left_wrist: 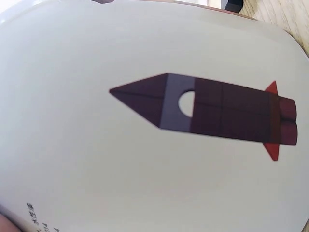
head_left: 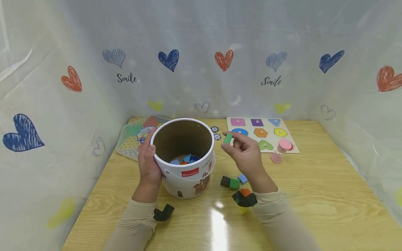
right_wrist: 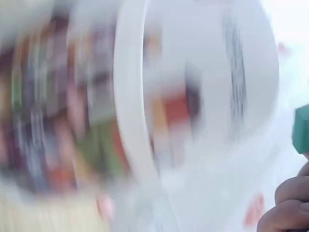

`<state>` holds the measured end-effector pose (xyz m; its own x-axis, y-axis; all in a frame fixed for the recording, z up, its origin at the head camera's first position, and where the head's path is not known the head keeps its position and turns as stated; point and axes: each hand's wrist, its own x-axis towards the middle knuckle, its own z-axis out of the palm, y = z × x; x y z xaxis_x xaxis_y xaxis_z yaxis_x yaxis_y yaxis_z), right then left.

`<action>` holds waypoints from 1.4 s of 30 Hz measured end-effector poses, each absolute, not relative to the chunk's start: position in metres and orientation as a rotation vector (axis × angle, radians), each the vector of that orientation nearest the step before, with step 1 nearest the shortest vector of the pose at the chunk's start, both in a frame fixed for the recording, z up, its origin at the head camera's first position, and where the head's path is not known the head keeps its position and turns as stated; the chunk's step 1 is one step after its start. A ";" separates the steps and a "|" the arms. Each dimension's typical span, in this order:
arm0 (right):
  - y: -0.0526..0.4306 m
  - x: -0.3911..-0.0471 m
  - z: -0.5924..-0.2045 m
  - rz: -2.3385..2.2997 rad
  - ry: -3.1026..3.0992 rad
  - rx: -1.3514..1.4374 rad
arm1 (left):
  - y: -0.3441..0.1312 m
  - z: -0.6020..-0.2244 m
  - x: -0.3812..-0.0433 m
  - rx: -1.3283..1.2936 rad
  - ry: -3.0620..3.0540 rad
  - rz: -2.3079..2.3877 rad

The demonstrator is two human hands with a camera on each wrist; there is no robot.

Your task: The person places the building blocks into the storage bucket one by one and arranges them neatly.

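Note:
My left hand (head_left: pixel 149 167) grips the left side of a white bucket (head_left: pixel 172 184), its thumb near the rim. In the left wrist view the bucket's wall fills the frame, with a printed rocket (left_wrist: pixel 227 108) on it. Several blocks, among them a blue triangular block (head_left: pixel 187 158), lie inside at the bottom. To the right of the rim, my right hand (head_left: pixel 249 158) pinches a small green block (head_left: pixel 228 138) between thumb and fingers, above the table. That block shows at the right edge of the right wrist view, where the bucket is blurred.
On the table lie black (head_left: pixel 224 181), green (head_left: pixel 234 183) and blue blocks, with a black curved block (head_left: pixel 245 199) near the right wrist. Another black block (head_left: pixel 164 213) is beside the left forearm. Behind are a shape puzzle board (head_left: pixel 248 141), a pink stamp-like object (head_left: pixel 284 145) and a colourful board (head_left: pixel 132 134).

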<state>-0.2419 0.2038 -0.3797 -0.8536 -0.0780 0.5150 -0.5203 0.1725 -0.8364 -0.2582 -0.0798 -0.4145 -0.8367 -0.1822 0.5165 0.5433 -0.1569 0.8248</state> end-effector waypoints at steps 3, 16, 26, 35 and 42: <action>0.180 -0.234 -0.374 1.955 -1.907 0.656 | -0.079 -0.414 -0.258 -0.404 -1.640 -2.024; 0.161 -0.230 -0.379 1.987 -2.113 0.646 | -0.078 -0.413 -0.258 -0.406 -1.645 -2.012; 0.162 -0.229 -0.380 1.964 -2.157 0.611 | -0.078 -0.416 -0.257 -0.433 -1.642 -2.023; 0.196 -0.240 -0.377 1.841 -2.108 0.616 | -0.079 -0.416 -0.259 -0.447 -1.619 -2.046; 0.229 -0.251 -0.389 0.964 -2.970 0.418 | -0.080 -0.414 -0.258 -0.406 -1.657 -2.016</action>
